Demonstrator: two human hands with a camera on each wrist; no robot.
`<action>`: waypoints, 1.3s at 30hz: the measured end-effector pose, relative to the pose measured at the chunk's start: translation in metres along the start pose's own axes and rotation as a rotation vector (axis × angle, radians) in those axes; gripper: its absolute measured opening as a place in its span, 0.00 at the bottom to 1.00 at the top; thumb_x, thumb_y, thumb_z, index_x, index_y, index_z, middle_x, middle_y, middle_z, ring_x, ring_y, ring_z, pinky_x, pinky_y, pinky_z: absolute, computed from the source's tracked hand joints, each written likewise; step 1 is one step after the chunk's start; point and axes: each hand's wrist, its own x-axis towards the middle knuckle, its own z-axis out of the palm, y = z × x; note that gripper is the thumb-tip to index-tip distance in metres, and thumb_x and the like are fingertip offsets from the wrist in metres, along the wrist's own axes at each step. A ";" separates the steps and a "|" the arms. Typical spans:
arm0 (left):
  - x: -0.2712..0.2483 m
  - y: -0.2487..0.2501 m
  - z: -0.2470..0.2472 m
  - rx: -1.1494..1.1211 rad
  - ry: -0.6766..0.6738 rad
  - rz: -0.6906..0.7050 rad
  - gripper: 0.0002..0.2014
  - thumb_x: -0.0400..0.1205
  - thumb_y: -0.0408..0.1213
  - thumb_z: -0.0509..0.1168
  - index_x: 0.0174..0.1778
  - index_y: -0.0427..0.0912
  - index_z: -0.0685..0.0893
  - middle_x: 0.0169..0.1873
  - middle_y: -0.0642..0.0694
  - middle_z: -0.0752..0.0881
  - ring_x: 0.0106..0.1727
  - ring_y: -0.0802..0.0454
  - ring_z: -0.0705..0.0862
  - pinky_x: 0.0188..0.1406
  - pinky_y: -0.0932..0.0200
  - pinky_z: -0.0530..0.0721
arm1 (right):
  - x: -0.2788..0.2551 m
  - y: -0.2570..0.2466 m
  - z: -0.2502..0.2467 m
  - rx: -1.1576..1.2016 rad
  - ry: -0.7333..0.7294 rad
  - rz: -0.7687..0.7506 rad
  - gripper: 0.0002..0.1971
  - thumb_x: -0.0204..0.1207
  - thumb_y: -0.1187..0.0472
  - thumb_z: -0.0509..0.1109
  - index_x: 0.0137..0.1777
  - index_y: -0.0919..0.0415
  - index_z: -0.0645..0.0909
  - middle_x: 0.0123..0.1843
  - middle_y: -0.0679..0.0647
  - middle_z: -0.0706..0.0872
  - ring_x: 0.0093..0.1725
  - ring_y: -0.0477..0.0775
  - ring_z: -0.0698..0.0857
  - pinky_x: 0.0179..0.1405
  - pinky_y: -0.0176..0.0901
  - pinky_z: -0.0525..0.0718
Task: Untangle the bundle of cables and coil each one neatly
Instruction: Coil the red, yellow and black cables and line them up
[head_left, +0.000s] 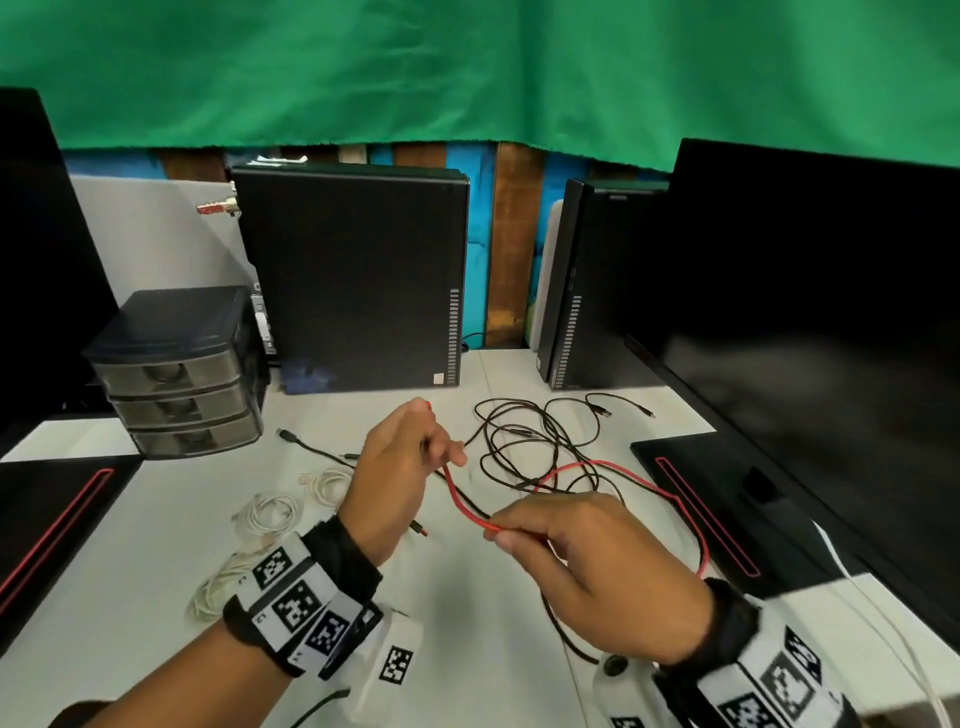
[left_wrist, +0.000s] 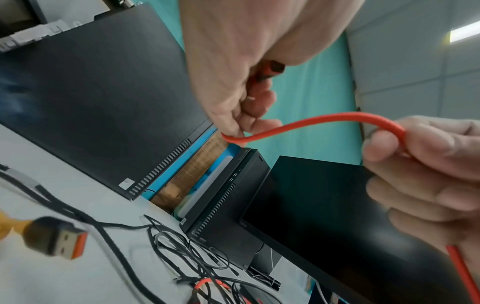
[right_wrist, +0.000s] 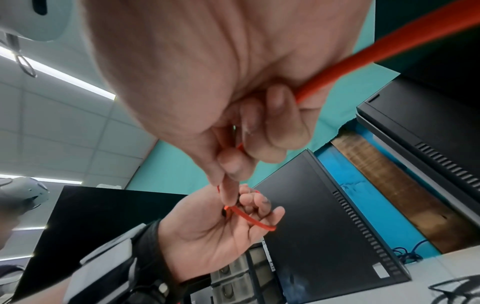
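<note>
A red cable (head_left: 460, 503) runs between both raised hands above the white desk (head_left: 156, 545). My left hand (head_left: 410, 457) grips one end of it, fingers curled round the cable (left_wrist: 298, 123) and its dark plug (left_wrist: 272, 67). My right hand (head_left: 524, 530) pinches the cable a short way along (right_wrist: 332, 70); the rest loops right over the desk (head_left: 696, 519) and back under the wrist. A tangle of thin black cables (head_left: 530, 441) lies on the desk behind the hands. White cables (head_left: 270, 514) lie in loose coils at the left.
Two black computer towers (head_left: 353, 280) (head_left: 597, 291) stand at the back. A monitor (head_left: 810, 322) with its base (head_left: 701, 499) fills the right; another monitor base (head_left: 57, 514) is at the left. A small drawer unit (head_left: 176, 374) sits back left. A USB plug (left_wrist: 57, 238) dangles near the left wrist.
</note>
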 end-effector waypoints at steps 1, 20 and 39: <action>0.000 -0.003 -0.001 0.035 -0.011 0.044 0.20 0.92 0.37 0.51 0.34 0.34 0.73 0.31 0.35 0.79 0.39 0.47 0.88 0.65 0.40 0.84 | 0.001 -0.003 0.001 0.008 -0.012 -0.006 0.14 0.87 0.50 0.59 0.51 0.54 0.84 0.40 0.46 0.86 0.41 0.49 0.83 0.43 0.50 0.81; -0.008 0.054 -0.007 -0.506 -0.238 0.037 0.11 0.85 0.39 0.56 0.48 0.39 0.82 0.38 0.45 0.92 0.57 0.43 0.91 0.68 0.50 0.83 | 0.008 0.025 0.034 0.119 -0.055 0.128 0.16 0.87 0.51 0.62 0.72 0.43 0.82 0.55 0.40 0.92 0.37 0.35 0.86 0.50 0.38 0.86; -0.013 0.062 -0.011 -0.630 -0.335 -0.052 0.19 0.88 0.42 0.54 0.57 0.31 0.85 0.26 0.49 0.77 0.37 0.49 0.87 0.55 0.56 0.88 | 0.066 0.041 -0.035 0.213 0.140 0.238 0.10 0.84 0.57 0.69 0.58 0.54 0.91 0.34 0.28 0.87 0.36 0.29 0.84 0.38 0.26 0.79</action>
